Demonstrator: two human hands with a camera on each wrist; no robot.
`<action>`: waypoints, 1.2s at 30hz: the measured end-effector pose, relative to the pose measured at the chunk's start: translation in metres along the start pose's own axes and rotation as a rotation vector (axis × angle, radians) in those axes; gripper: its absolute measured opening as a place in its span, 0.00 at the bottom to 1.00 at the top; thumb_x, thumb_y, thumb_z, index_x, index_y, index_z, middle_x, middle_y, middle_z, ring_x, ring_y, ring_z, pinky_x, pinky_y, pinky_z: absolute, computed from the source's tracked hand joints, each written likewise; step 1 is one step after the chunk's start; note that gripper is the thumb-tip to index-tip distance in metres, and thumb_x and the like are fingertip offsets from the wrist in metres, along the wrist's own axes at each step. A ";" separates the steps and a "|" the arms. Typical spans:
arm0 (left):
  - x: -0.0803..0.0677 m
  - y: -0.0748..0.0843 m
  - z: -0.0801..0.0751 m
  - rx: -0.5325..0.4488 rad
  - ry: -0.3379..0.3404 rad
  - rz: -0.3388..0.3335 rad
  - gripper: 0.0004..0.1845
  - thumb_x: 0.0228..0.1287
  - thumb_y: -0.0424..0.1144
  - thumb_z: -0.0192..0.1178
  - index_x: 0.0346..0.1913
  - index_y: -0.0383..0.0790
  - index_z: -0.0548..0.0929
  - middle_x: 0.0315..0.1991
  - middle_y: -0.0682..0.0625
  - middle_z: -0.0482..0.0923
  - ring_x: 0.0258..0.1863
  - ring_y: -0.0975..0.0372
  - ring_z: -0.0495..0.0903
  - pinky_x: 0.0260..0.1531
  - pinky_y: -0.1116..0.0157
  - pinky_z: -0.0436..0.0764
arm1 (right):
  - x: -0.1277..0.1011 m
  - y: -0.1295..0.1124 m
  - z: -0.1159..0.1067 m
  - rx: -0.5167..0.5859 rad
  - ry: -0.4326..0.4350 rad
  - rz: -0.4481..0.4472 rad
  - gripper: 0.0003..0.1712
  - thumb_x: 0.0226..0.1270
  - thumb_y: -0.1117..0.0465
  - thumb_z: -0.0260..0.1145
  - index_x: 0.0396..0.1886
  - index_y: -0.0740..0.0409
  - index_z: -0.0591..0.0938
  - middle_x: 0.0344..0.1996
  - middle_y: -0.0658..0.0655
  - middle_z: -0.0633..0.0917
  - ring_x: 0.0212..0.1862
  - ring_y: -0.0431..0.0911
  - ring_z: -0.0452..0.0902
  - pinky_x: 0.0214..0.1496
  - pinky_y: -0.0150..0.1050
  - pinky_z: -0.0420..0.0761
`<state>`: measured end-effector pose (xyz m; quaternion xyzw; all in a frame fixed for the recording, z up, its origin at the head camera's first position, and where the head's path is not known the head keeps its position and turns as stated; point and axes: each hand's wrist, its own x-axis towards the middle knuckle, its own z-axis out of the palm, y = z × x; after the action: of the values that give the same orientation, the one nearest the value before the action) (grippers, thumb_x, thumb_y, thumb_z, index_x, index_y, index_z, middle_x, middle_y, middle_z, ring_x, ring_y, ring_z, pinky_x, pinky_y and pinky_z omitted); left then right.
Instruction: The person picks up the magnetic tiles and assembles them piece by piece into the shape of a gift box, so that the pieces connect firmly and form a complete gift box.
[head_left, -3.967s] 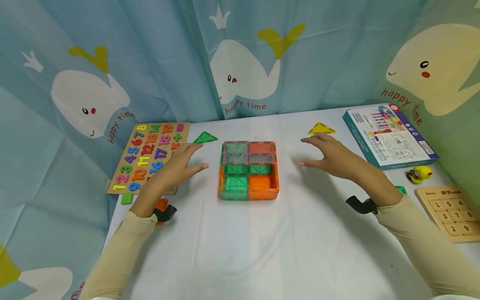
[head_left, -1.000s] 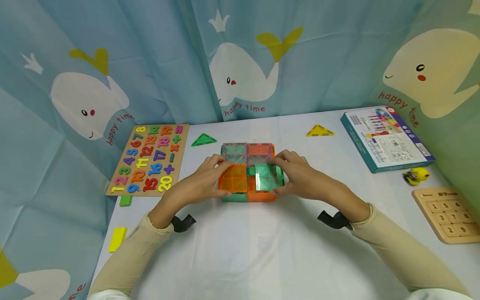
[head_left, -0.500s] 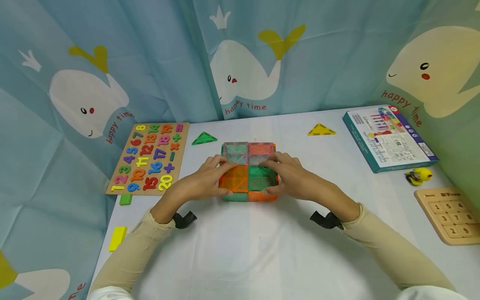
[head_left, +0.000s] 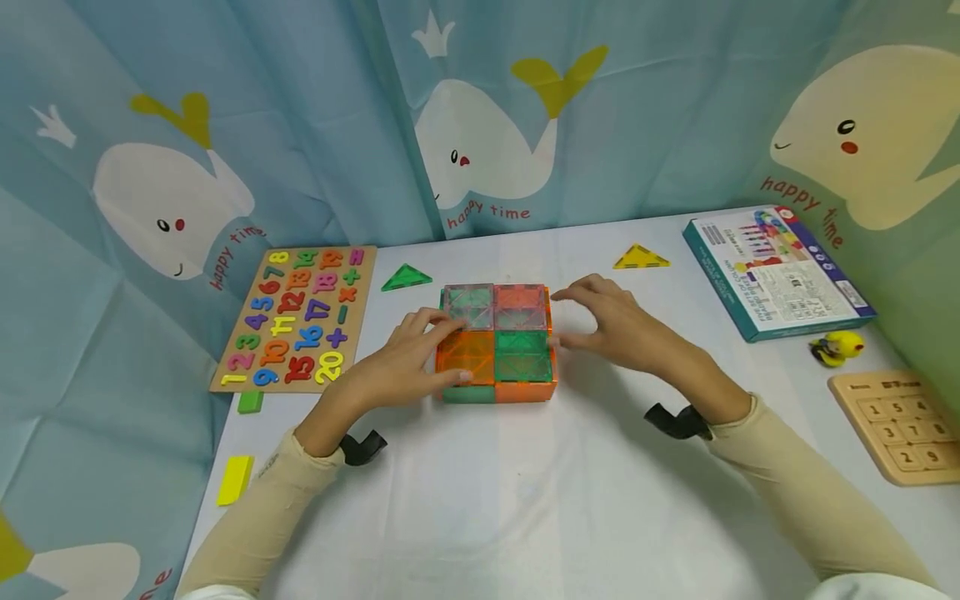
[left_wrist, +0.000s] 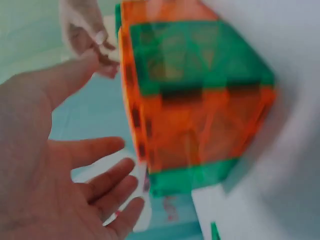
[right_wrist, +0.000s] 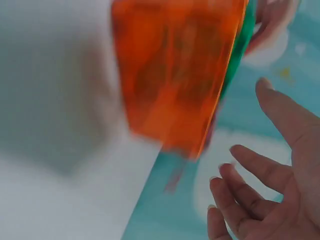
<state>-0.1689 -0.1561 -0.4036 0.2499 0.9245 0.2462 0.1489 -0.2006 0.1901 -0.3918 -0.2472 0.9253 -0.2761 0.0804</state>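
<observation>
A low box of translucent magnetic tiles (head_left: 468,395) stands mid-table, with green and orange side walls. Its top carries an orange square tile (head_left: 477,357) at near left and a green square tile (head_left: 523,358) at near right. Two pale pinkish see-through tiles cover the far half. My left hand (head_left: 397,360) hovers at the box's left edge, over the orange tile; the left wrist view has its fingers (left_wrist: 107,177) spread and apart from the wall. Just off the right edge is my right hand (head_left: 622,327), holding nothing, its fingers (right_wrist: 257,167) loosely extended.
Behind the box lie a green triangle tile (head_left: 407,277) and a yellow triangle tile (head_left: 640,257). A number board (head_left: 296,321) lies left, near a yellow block (head_left: 236,479) and a green block (head_left: 251,402). Right are a boxed set (head_left: 780,273), a duck toy (head_left: 837,347) and a wooden number puzzle (head_left: 900,425).
Both hands came in to the box with an orange and a green tile, which now cover its near half. The right hand has since let go and drawn back right; the left has loosened.
</observation>
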 end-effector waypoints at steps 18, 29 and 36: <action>0.084 -0.111 -0.047 -0.057 0.104 -0.300 0.39 0.82 0.45 0.57 0.83 0.30 0.55 0.83 0.29 0.47 0.83 0.39 0.48 0.80 0.41 0.54 | 0.059 0.151 -0.062 -0.109 -0.059 0.421 0.46 0.76 0.48 0.67 0.73 0.80 0.62 0.66 0.85 0.64 0.68 0.74 0.59 0.72 0.70 0.63; 0.111 -0.120 -0.037 0.102 0.012 -0.367 0.35 0.84 0.47 0.54 0.83 0.35 0.59 0.79 0.32 0.53 0.77 0.40 0.54 0.76 0.43 0.62 | 0.063 0.170 -0.054 -0.082 -0.088 0.547 0.42 0.78 0.46 0.63 0.71 0.79 0.65 0.64 0.81 0.65 0.62 0.70 0.60 0.68 0.68 0.65; 0.109 -0.128 -0.037 0.094 0.056 -0.355 0.31 0.83 0.43 0.56 0.80 0.33 0.64 0.78 0.32 0.56 0.76 0.41 0.57 0.75 0.44 0.62 | 0.074 0.169 -0.050 -0.043 -0.089 0.583 0.44 0.78 0.46 0.64 0.69 0.82 0.64 0.60 0.79 0.68 0.57 0.66 0.64 0.65 0.62 0.69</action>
<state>-0.3237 -0.2085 -0.4573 0.0826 0.9684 0.1793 0.1525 -0.3488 0.2991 -0.4440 0.0158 0.9584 -0.2107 0.1917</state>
